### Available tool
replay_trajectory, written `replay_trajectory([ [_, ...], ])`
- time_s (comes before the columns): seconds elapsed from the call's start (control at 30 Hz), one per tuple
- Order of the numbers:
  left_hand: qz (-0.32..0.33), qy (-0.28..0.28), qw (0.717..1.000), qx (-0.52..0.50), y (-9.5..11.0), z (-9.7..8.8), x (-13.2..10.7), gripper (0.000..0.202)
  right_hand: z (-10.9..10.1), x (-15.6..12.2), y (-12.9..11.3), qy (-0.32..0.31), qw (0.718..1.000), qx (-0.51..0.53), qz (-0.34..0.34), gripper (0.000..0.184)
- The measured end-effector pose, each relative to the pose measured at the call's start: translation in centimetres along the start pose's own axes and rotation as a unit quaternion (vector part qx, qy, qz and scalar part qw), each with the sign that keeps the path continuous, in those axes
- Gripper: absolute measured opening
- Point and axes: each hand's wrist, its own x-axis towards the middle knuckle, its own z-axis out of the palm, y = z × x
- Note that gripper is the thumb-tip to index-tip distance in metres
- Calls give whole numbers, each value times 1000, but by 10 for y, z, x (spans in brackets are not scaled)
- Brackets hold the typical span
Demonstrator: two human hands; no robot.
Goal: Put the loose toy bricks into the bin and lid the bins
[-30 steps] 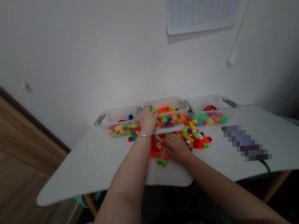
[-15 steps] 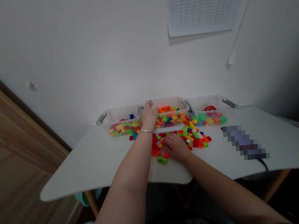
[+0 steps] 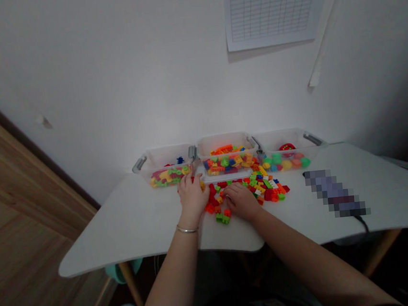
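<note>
Three bins [image 3: 160,152] in row at table [image 3: 123,218] rear; brick pile [image 3: 265,185] before middle bin [image 3: 224,137], apparently touching it.

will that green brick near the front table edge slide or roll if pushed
The green brick looks blocky and flat-sided, so it would probably slide, not roll. It looks like small moulded plastic, likely stiff and light. The white table seems smooth and its front edge is close, so a firm push might send it off.

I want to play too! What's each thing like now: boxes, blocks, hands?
Three clear plastic bins, lidless, partly filled.
Loose colourful plastic bricks, scattered on white table.
Left hand, flat, palm down at the bricks' edge.
Right hand, palm down on bricks, grip hidden.
</note>
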Motion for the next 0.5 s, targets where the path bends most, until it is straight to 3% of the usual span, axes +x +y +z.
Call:
replay_trajectory([
  [0.13,-89,-9,994,63,-26,14,-8,42,-1,0,-1,-10,1000,7,12,17],
  [0.27,-129,-74,988,47,-41,27,-7,55,-6,-1,-2,-29,999,33,-4,27],
  [0.5,-128,-102,986,32,-23,38,-12,62,-11,-4,-8,-95,987,67,-115,60],
])
